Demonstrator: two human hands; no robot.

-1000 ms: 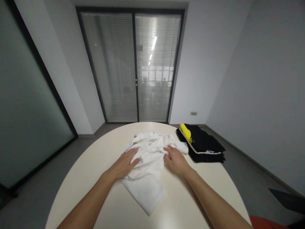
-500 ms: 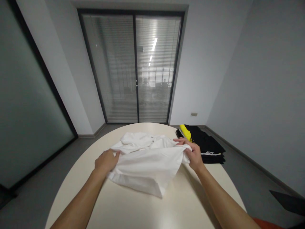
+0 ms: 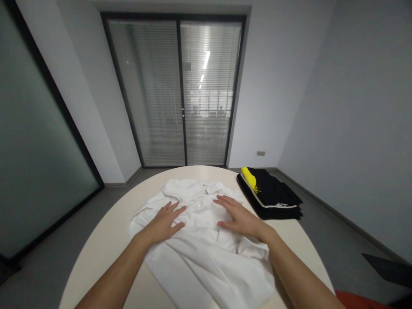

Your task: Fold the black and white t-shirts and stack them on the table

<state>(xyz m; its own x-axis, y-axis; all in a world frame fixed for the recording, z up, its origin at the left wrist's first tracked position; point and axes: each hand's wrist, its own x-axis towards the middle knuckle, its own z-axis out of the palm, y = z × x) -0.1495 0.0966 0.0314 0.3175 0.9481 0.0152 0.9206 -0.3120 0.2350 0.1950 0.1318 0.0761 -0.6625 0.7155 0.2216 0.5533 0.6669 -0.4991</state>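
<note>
A white shirt (image 3: 206, 253) lies spread and wrinkled over the table, its collar and a button or two at the far side and its lower part reaching toward me. My left hand (image 3: 165, 223) rests on the shirt's left half with the fingers spread. On the right half, my right hand (image 3: 236, 216) is also open, fingers stretched toward the middle of the cloth. Neither hand grips the fabric. Part of the shirt's right edge is hidden under my right forearm.
The shirt is on a round cream table (image 3: 106, 244). A stack of folded black garments (image 3: 273, 193), the top one with a yellow print, sits at the table's right edge. Behind stands a glazed door with blinds (image 3: 206, 141). Something dark (image 3: 386, 270) juts in at the lower right.
Both hands have let go of the cloth and opened flat on it, moving inward. The lifted lower part of the shirt has come down and now spreads toward me.
</note>
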